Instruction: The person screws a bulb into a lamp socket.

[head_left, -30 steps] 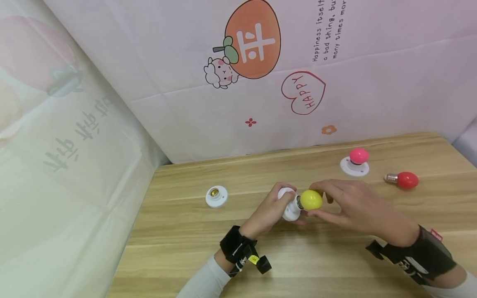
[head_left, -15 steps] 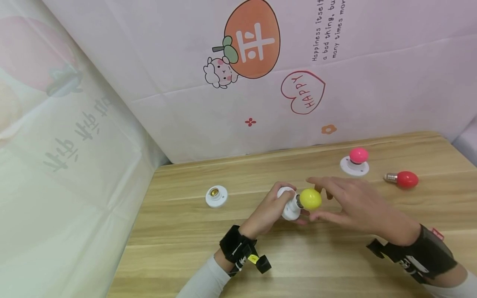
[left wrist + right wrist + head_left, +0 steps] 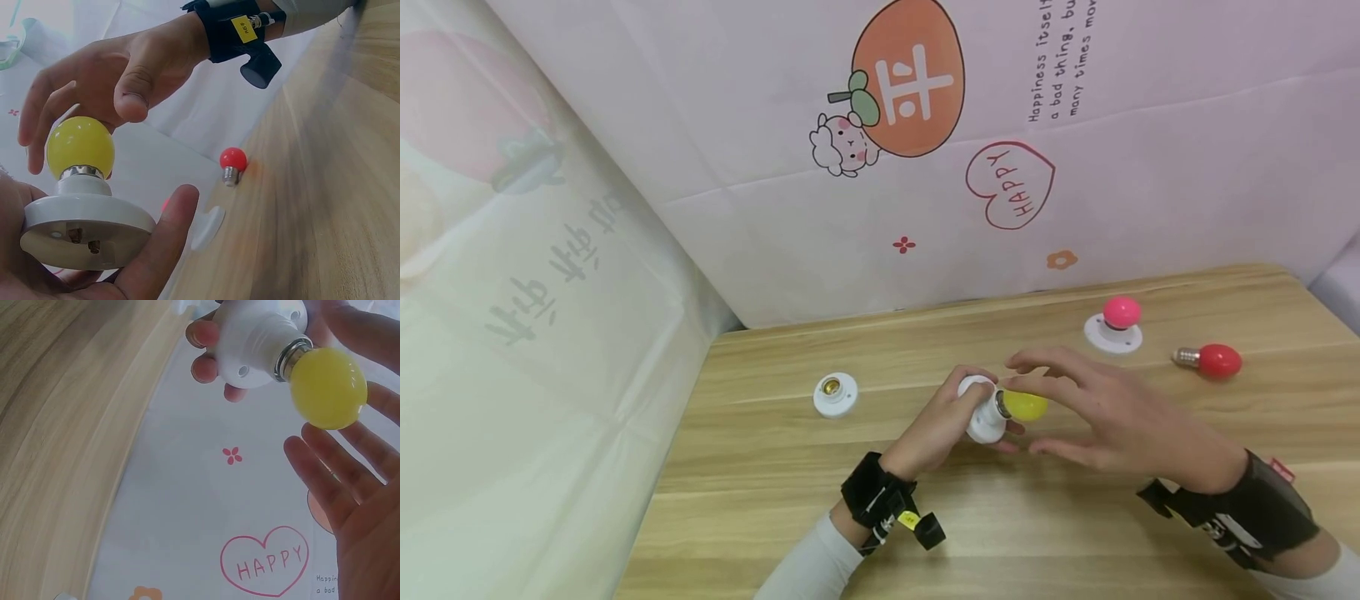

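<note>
My left hand (image 3: pixel 934 432) grips a white round lamp holder (image 3: pixel 987 425) by its base, tilted above the table. A yellow light bulb (image 3: pixel 328 387) sits in the holder's socket, with a strip of its metal screw cap showing in the right wrist view. Around the bulb my right hand (image 3: pixel 1116 421) spreads its fingers loosely, and the thumb stands apart from the glass. In the left wrist view the right hand's fingers pass behind the bulb; whether one touches it I cannot tell. The holder's hollow underside with metal contacts faces the left wrist camera.
Left of the hands, a white lamp holder (image 3: pixel 836 395) with a bare brass socket lies on the wooden table (image 3: pixel 760 500). A pink bulb (image 3: pixel 1122 313) stands in another holder (image 3: pixel 1113 340) at the back right, near a loose red bulb (image 3: pixel 1219 362). A printed cloth (image 3: pixel 775 242) hangs behind.
The right hand's fingers, earlier at the yellow bulb, have spread and shifted up and over it, with the thumb drawing off. The left hand and lamp holder have hardly moved.
</note>
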Available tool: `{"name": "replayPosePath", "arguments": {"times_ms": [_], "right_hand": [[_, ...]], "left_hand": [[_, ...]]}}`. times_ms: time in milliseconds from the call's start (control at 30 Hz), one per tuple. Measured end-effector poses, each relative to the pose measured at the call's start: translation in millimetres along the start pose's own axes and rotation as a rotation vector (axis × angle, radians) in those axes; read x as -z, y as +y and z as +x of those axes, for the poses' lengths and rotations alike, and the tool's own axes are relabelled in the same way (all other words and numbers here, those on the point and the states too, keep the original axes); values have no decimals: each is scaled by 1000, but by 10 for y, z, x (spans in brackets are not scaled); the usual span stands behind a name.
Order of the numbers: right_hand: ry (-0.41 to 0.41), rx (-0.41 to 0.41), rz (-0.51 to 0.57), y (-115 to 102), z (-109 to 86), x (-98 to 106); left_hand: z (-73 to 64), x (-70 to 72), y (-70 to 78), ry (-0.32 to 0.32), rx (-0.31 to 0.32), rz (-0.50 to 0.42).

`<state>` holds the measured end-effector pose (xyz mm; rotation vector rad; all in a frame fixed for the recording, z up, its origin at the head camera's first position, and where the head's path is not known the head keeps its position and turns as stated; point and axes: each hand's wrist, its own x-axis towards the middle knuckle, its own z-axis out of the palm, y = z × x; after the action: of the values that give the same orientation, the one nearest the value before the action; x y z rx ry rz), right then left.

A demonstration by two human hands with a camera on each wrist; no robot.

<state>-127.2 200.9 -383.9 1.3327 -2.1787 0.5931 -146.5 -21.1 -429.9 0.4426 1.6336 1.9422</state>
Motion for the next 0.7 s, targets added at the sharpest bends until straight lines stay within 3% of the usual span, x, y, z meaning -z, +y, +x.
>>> {"name": "replayPosePath", "arguments": {"times_ms": [400,700], "right_hand": [[3,54,40,7,-4,-27],[13,46,16,41,-29,-39]], "left_hand": [[1,-2,-2,-21,-2,-24],[-7,-14,-12,-34,-11,-17]]}}
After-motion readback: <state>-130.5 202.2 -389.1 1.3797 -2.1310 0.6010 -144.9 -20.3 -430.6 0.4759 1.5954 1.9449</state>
